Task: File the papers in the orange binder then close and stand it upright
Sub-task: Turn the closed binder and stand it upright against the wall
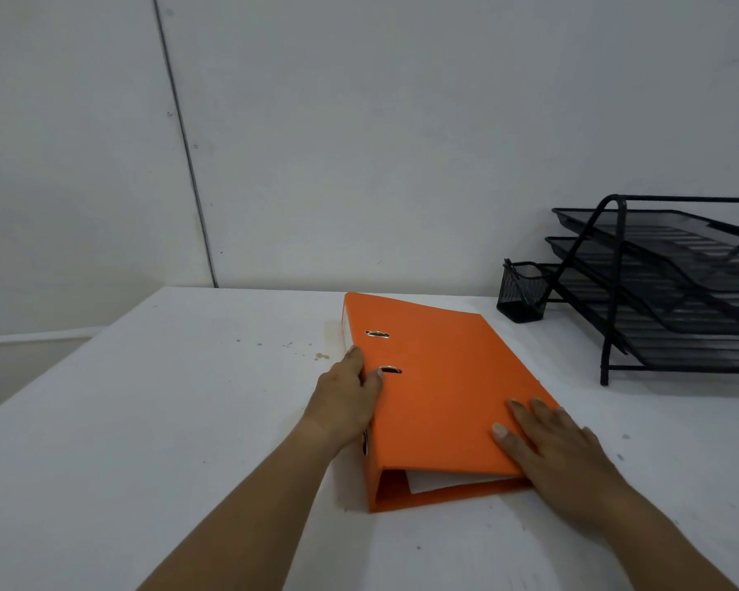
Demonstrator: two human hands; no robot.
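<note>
The orange binder (436,390) lies flat and closed on the white table (167,398), its spine to the left. White papers (444,482) show inside at its near open end. My left hand (350,398) grips the spine edge, thumb on the cover next to a metal slot. My right hand (559,454) rests flat on the cover's near right corner, fingers spread.
A black mesh pen cup (522,292) stands behind the binder to the right. A black three-tier wire letter tray (675,292) fills the back right. A white wall runs along the table's far edge; the table's left edge drops off.
</note>
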